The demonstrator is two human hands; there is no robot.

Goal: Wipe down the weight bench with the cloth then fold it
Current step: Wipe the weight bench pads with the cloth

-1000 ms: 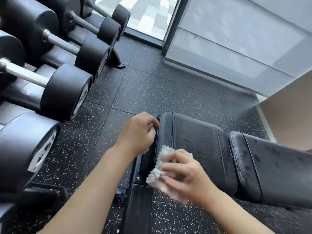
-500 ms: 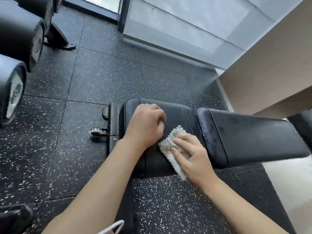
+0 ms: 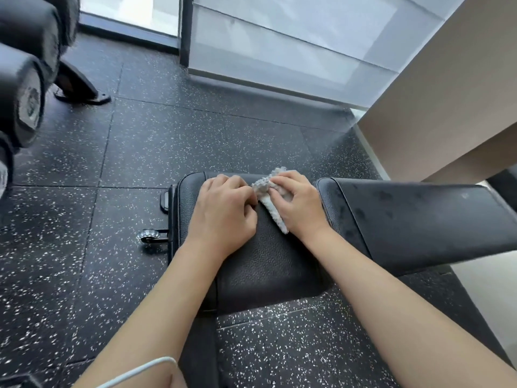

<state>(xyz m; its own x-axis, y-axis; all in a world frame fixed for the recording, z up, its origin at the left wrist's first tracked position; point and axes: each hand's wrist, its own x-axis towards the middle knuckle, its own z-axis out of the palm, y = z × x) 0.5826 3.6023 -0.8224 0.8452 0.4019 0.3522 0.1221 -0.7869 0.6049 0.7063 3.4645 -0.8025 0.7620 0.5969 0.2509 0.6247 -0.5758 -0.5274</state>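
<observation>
Nearest to the camera, a thin white cable [image 3: 134, 371] crosses the left forearm at the bottom edge. Both bare forearms reach forward over the black seat pad [image 3: 268, 264] of the weight bench. The left hand [image 3: 223, 214] rests on this pad with its fingers curled under and pressed together; its fingertips reach the edge of the cloth, but I cannot tell if they pinch it. The right hand [image 3: 296, 203] lies on the cloth [image 3: 270, 204] with its fingers close together and bent over it, holding it against the pad. The cloth is small, pale grey and crumpled, and it sits on the far half of the seat pad, between the two hands. Just to the right, the longer back pad [image 3: 419, 219] shows dark wet-looking spots. On the left side of the seat, a small wheel [image 3: 149, 235] stands on the speckled black floor [image 3: 167, 141]. Further left, black dumbbells [image 3: 25, 99] lie on a rack. Beyond the floor are frosted glass panels [image 3: 279, 37], and at the right a beige wall [image 3: 447, 93].
</observation>
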